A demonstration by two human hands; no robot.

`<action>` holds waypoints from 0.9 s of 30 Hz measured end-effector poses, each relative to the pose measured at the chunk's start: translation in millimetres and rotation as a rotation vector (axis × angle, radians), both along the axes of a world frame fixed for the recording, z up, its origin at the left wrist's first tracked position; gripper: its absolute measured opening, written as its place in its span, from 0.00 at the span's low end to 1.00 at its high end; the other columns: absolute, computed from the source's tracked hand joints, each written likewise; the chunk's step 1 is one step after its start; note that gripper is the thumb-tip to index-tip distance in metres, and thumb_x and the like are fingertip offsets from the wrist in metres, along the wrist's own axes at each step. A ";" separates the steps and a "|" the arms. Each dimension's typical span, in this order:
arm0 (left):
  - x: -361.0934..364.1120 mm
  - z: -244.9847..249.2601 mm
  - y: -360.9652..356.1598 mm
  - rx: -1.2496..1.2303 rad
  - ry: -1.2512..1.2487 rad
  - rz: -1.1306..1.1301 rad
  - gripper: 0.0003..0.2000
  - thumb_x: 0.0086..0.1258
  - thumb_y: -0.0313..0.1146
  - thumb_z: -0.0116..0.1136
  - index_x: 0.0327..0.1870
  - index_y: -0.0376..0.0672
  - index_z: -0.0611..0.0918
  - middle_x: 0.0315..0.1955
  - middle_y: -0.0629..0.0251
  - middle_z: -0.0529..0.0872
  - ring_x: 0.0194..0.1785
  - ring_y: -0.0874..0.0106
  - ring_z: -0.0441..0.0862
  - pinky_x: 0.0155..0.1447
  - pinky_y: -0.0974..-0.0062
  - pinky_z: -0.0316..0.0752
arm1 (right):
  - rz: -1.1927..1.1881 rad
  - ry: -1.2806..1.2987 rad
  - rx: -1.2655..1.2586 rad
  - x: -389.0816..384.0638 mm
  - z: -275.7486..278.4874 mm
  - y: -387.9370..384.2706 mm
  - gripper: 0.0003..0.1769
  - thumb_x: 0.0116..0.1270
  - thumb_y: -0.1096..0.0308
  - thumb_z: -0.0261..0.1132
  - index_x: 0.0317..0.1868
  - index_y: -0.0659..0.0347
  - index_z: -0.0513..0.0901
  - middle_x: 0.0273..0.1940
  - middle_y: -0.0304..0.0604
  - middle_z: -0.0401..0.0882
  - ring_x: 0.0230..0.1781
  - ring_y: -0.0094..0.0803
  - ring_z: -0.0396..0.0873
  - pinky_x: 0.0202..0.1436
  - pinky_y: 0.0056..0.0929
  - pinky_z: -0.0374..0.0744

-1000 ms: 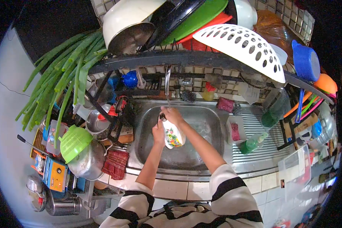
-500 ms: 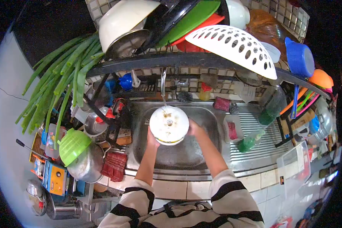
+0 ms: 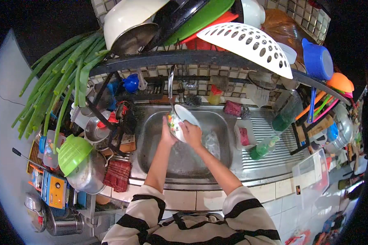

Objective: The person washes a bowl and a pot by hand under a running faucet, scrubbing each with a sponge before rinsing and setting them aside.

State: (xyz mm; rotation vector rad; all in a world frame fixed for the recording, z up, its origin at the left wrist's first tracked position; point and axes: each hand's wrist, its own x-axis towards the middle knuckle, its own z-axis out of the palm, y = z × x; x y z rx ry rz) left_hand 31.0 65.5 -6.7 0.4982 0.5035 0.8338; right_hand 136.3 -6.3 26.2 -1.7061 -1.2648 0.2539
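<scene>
A white bowl (image 3: 186,114) with a colourful floral pattern is tilted on its side under the tap (image 3: 171,83), above the metal sink (image 3: 216,169). My left hand (image 3: 167,131) is closed on its left, patterned side. From the right, my right hand (image 3: 191,134) grips the bowl near its lower edge, fingers over the white surface. The fingertips are partly hidden by the bowl. Water from the tap appears to meet the bowl's top edge.
A dish rack (image 3: 151,59) overhead carries bowls and a white perforated colander (image 3: 249,43). Spring onions (image 3: 65,77) hang at its left. Right of the sink, a green soap bottle (image 3: 262,150) and a sponge container (image 3: 243,134) stand on the drainboard. A red cloth (image 3: 117,175) lies left.
The bowl has turned from its stained base facing up to lying on its side. My right hand has moved left and inward from its right edge. The camera view has shifted slightly.
</scene>
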 end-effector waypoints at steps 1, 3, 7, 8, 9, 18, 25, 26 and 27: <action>-4.3 5.9 4.4 -0.031 -0.124 -0.082 0.36 0.58 0.66 0.40 0.60 0.48 0.61 0.52 0.63 0.72 0.51 0.61 0.73 0.54 0.53 0.67 | 0.028 -0.087 0.048 -2.1 -0.2 -4.7 0.12 0.61 0.58 0.57 0.30 0.58 0.78 0.22 0.50 0.77 0.23 0.45 0.77 0.25 0.37 0.72; -0.1 5.8 2.3 0.086 0.156 0.092 0.35 0.58 0.63 0.45 0.60 0.48 0.60 0.51 0.62 0.73 0.50 0.61 0.73 0.50 0.54 0.70 | 0.071 -0.294 0.264 0.1 -5.2 -5.7 0.14 0.62 0.55 0.54 0.29 0.55 0.77 0.17 0.45 0.75 0.18 0.44 0.76 0.21 0.40 0.72; -2.7 56.8 -15.8 0.123 0.592 0.224 0.35 0.56 0.52 0.59 0.61 0.47 0.58 0.50 0.59 0.72 0.49 0.61 0.74 0.40 0.56 0.75 | 0.102 -0.362 0.215 0.1 -2.1 -12.4 0.13 0.61 0.55 0.55 0.30 0.54 0.78 0.16 0.44 0.75 0.17 0.41 0.76 0.21 0.39 0.72; -2.2 76.1 -24.0 0.089 0.794 0.179 0.35 0.55 0.49 0.60 0.61 0.46 0.58 0.51 0.59 0.71 0.49 0.61 0.74 0.39 0.54 0.76 | 0.152 -0.439 0.271 2.5 -2.2 -13.2 0.12 0.61 0.55 0.55 0.30 0.54 0.78 0.16 0.43 0.75 0.17 0.40 0.77 0.21 0.38 0.72; -3.5 73.9 -22.2 0.089 0.792 0.180 0.35 0.55 0.49 0.60 0.61 0.46 0.58 0.51 0.59 0.71 0.49 0.61 0.74 0.39 0.54 0.76 | 0.201 -0.516 0.326 5.2 -2.1 -14.2 0.12 0.61 0.55 0.56 0.30 0.53 0.78 0.16 0.42 0.76 0.18 0.39 0.77 0.21 0.37 0.73; -51.1 15.7 13.3 -0.157 0.385 -0.160 0.24 0.52 0.45 0.49 0.51 0.48 0.67 0.50 0.55 0.70 0.52 0.53 0.69 0.41 0.41 0.68 | 0.467 -0.507 0.107 45.8 12.2 2.6 0.20 0.54 0.49 0.63 0.21 0.60 0.78 0.18 0.46 0.76 0.22 0.40 0.77 0.31 0.37 0.72; -53.1 21.2 6.4 0.601 1.125 0.315 0.27 0.60 0.57 0.48 0.41 0.38 0.75 0.32 0.60 0.78 0.39 0.67 0.75 0.38 0.68 0.70 | 0.457 -0.218 -0.144 32.3 55.3 57.8 0.35 0.43 0.37 0.65 0.35 0.64 0.83 0.31 0.54 0.80 0.32 0.44 0.79 0.41 0.31 0.76; -53.3 21.4 5.6 1.214 1.105 0.700 0.22 0.64 0.52 0.48 0.37 0.37 0.77 0.25 0.63 0.78 0.32 0.72 0.75 0.33 0.72 0.69 | 0.498 -0.171 -0.187 31.6 62.0 64.4 0.35 0.42 0.37 0.66 0.35 0.65 0.82 0.32 0.55 0.80 0.32 0.43 0.80 0.40 0.31 0.76; -51.9 18.7 -1.3 0.962 0.946 0.599 0.16 0.67 0.43 0.48 0.30 0.37 0.78 0.17 0.70 0.74 0.22 0.81 0.69 0.27 0.80 0.65 | 0.561 -0.159 -0.295 31.3 69.8 72.0 0.37 0.39 0.36 0.67 0.34 0.68 0.82 0.31 0.56 0.80 0.33 0.41 0.80 0.38 0.32 0.77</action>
